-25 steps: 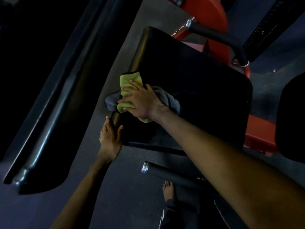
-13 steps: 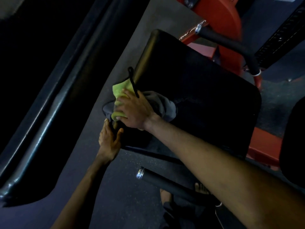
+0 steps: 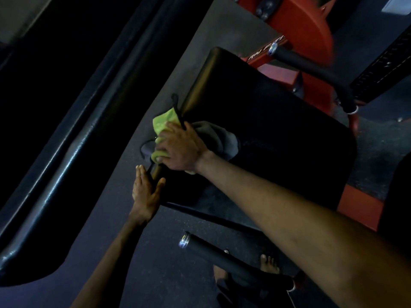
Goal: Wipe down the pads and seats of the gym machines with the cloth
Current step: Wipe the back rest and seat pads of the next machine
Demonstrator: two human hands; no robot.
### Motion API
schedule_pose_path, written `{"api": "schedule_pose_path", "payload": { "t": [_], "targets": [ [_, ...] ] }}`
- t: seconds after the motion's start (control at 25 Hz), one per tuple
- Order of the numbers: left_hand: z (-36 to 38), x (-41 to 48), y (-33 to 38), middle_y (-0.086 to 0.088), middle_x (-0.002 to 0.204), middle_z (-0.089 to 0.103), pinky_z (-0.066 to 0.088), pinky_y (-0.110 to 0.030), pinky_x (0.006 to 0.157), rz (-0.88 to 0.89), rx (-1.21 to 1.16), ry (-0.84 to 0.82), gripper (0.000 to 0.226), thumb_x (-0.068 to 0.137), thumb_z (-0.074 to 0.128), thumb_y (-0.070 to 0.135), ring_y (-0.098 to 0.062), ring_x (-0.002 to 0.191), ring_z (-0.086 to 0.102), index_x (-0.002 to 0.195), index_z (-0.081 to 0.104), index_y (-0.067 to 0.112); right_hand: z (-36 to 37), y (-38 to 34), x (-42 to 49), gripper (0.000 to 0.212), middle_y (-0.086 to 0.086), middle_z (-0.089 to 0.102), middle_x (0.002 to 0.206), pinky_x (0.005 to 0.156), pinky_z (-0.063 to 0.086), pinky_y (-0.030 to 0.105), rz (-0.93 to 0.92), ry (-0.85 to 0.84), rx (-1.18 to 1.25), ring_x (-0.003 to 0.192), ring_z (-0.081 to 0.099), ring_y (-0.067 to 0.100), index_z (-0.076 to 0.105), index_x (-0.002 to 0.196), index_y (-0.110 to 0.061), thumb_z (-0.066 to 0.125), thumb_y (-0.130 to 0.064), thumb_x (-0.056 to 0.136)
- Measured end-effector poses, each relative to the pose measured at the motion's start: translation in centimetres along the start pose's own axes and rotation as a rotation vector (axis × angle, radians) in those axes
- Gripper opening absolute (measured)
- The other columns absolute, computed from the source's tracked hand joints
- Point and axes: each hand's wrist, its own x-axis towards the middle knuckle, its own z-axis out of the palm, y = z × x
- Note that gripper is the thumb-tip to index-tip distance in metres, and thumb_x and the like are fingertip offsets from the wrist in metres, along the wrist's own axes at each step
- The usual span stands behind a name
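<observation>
A black padded seat [image 3: 278,134] of a red-framed gym machine fills the middle of the head view. My right hand [image 3: 180,148] lies on a yellow-green and grey cloth [image 3: 163,121] at the seat's left edge, fingers curled over the cloth and wrapped round the rim. My left hand [image 3: 145,192] rests flat with straight fingers against the seat's near left corner, just below the right hand. A thin black cord [image 3: 178,107] runs up from the cloth along the seat's edge.
A long black padded bench [image 3: 66,152] runs diagonally at the left. Two black handle bars, a near handle bar [image 3: 222,255] and a far handle bar [image 3: 311,70], stick out beside the seat. The red frame [image 3: 300,30] rises behind. My bare feet [image 3: 269,264] stand on the dark rubber floor.
My right hand has slid the cloth down along the seat's left edge toward the near corner, closer to my left hand, which has stayed pressed against that corner.
</observation>
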Motion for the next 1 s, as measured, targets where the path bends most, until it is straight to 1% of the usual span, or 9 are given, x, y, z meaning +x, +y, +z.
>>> {"api": "schedule_pose_path", "payload": {
  "t": [0.12, 0.28, 0.32, 0.44, 0.52, 0.64, 0.76, 0.88, 1.0],
  "targets": [
    [0.1, -0.2, 0.3, -0.012, 0.167, -0.005, 0.003, -0.036, 0.122, -0.006, -0.011, -0.003, 0.083, 0.102, 0.049, 0.039, -0.024, 0.154, -0.003, 0.158, -0.001, 0.004, -0.1, 1.4, 0.1, 0.035, -0.011, 0.058, 0.132, 0.11, 0.027, 0.048, -0.087, -0.044, 0.024, 0.142, 0.038, 0.022, 0.07, 0.114, -0.04, 0.056, -0.06, 0.09],
    [-0.3, -0.3, 0.5, -0.016, 0.166, 0.01, 0.013, -0.045, 0.121, 0.016, -0.035, 0.02, 0.099, 0.088, 0.045, 0.059, -0.032, 0.151, 0.012, 0.158, 0.004, 0.002, -1.4, 2.1, 2.9, 0.039, -0.004, 0.058, 0.131, 0.114, 0.026, 0.054, 0.181, 0.002, -0.096, 0.136, 0.04, 0.028, 0.069, 0.119, -0.031, 0.051, -0.053, 0.092],
    [-0.2, -0.3, 0.5, -0.015, 0.166, 0.011, 0.013, -0.046, 0.121, 0.011, -0.029, 0.018, 0.1, 0.085, 0.042, 0.059, -0.032, 0.151, 0.013, 0.158, 0.005, 0.003, -1.1, 1.5, 3.1, 0.039, -0.003, 0.058, 0.131, 0.113, 0.027, 0.053, 0.154, -0.003, -0.124, 0.135, 0.041, 0.029, 0.069, 0.12, -0.03, 0.051, -0.051, 0.093],
    [-0.1, -0.2, 0.2, -0.016, 0.165, 0.016, 0.015, -0.047, 0.12, -0.003, -0.013, 0.021, 0.098, 0.085, 0.042, 0.06, -0.034, 0.15, 0.016, 0.158, 0.008, 0.002, 0.2, 0.3, 2.2, 0.04, -0.007, 0.06, 0.129, 0.107, 0.03, 0.045, -0.105, -0.031, -0.139, 0.134, 0.044, 0.023, 0.069, 0.117, -0.032, 0.051, -0.058, 0.092],
    [0.0, -0.2, 0.2, -0.017, 0.164, 0.016, 0.015, -0.048, 0.12, 0.008, 0.007, 0.017, 0.095, 0.09, 0.044, 0.058, -0.035, 0.15, 0.016, 0.158, 0.009, 0.001, 0.6, 1.2, 1.7, 0.041, -0.009, 0.06, 0.125, 0.104, 0.033, 0.045, -0.128, 0.011, -0.098, 0.134, 0.045, 0.022, 0.07, 0.112, -0.035, 0.053, -0.063, 0.088],
    [-0.3, 0.1, 0.2, -0.016, 0.165, 0.014, 0.014, -0.046, 0.122, 0.038, 0.032, 0.006, 0.097, 0.085, 0.038, 0.059, -0.032, 0.152, 0.015, 0.158, 0.01, 0.002, 0.2, 3.9, 2.0, 0.038, -0.009, 0.06, 0.125, 0.106, 0.03, 0.047, 0.044, 0.114, 0.0, 0.136, 0.044, 0.023, 0.071, 0.11, -0.037, 0.056, -0.062, 0.086],
    [-0.6, 0.1, 0.4, -0.011, 0.166, 0.012, 0.012, -0.041, 0.123, 0.127, 0.047, -0.01, 0.098, 0.086, 0.035, 0.066, -0.026, 0.153, 0.012, 0.159, 0.009, 0.006, -0.3, 5.5, 2.9, 0.04, -0.009, 0.058, 0.13, 0.108, 0.03, 0.048, 0.24, 0.171, 0.014, 0.139, 0.041, 0.022, 0.069, 0.117, -0.036, 0.056, -0.058, 0.086],
    [0.0, 0.5, 0.8, -0.017, 0.165, 0.016, 0.017, -0.049, 0.122, 0.127, 0.116, -0.015, 0.087, 0.098, 0.046, 0.056, -0.032, 0.151, 0.017, 0.159, 0.009, 0.006, -0.2, 3.6, 3.2, 0.034, -0.005, 0.055, 0.134, 0.109, 0.031, 0.054, 0.396, 0.174, 0.006, 0.144, 0.035, 0.028, 0.067, 0.119, -0.033, 0.058, -0.047, 0.09],
    [0.7, 1.1, 1.7, -0.02, 0.161, 0.024, 0.022, -0.054, 0.118, 0.051, 0.156, 0.038, 0.08, 0.1, 0.046, 0.051, -0.037, 0.148, 0.024, 0.157, 0.012, 0.005, 0.7, 1.9, 1.1, 0.03, -0.004, 0.059, 0.132, 0.103, 0.036, 0.054, 0.147, 0.191, -0.032, 0.141, 0.04, 0.031, 0.071, 0.114, -0.032, 0.063, -0.043, 0.088]
  ]
}}
